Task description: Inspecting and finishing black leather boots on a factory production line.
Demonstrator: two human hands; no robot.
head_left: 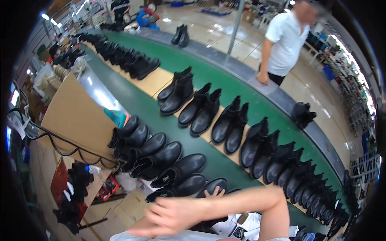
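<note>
My right forearm crosses in front of me from the lower right. My right hand point(171, 215), blurred by motion, is over or against my left arm at the lower left; its grip is unclear. Beyond my right forearm, the spread fingers of my left hand point(215, 193) show beside the toe of a black boot point(212, 186); whether they touch it is unclear. The rest of that hand is hidden. A near row of black ankle boots point(161, 158) lies along the green table's near edge, toes pointing away from me.
Paired black boots point(205, 114) stand in a long line on tan boards point(157, 86) over the green surface point(225, 80). A grey ledge point(205, 50) runs behind, bearing two boot pairs. Across it stands a person in a white shirt point(287, 42). A cardboard sheet point(80, 120) and black cable are at left.
</note>
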